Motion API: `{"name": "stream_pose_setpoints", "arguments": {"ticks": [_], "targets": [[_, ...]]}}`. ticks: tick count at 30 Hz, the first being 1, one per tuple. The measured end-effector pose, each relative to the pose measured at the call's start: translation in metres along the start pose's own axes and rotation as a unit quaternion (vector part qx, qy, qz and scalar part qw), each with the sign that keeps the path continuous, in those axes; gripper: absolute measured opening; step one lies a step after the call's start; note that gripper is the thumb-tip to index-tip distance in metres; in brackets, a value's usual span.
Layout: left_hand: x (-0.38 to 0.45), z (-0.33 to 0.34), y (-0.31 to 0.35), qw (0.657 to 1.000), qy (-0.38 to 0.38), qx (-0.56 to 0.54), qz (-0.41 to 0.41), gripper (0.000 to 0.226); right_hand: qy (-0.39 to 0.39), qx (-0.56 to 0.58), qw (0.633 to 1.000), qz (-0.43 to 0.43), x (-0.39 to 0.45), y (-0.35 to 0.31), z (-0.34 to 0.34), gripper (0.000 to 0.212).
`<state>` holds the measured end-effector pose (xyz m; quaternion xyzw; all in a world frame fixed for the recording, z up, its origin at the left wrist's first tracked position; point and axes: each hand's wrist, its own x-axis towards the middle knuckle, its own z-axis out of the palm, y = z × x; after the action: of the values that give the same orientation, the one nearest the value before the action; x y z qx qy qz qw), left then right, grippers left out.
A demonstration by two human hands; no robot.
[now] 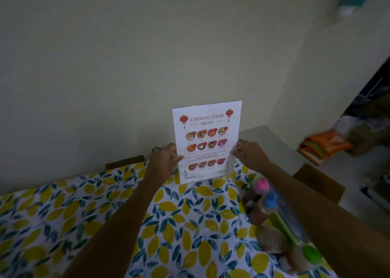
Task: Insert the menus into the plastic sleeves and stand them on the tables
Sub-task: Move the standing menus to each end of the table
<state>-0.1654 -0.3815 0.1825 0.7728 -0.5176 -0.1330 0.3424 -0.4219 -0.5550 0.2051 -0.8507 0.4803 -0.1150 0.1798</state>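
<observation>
A white "Chinese Food Menu" sheet stands upright at the far edge of the table, near the wall. It looks enclosed in a clear plastic sleeve, though the sleeve is hard to make out. My left hand grips its left edge, thumb on the front. My right hand pinches its right edge. The menu's bottom edge touches the lemon-patterned tablecloth.
Sauce bottles with pink, blue and green caps stand in a holder under my right forearm. A grey ledge runs along the wall. Orange packets lie at the right. Dark wooden chair backs flank the table.
</observation>
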Motion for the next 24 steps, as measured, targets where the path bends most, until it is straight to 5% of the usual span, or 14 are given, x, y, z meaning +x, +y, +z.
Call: {"name": "stream_pose_setpoints", "arguments": {"ticks": [11,24], "targets": [[0.116,0.117,0.069,1.000,0.001,0.018,-0.020,0.021,-0.053,0.002,0.998,0.023,0.124,0.138,-0.006,0.022],[0.204,0.207,0.047,0.996,-0.044,-0.020,-0.077,0.025,-0.068,0.015,0.997,0.036,0.224,0.214,0.044,0.026]]}}
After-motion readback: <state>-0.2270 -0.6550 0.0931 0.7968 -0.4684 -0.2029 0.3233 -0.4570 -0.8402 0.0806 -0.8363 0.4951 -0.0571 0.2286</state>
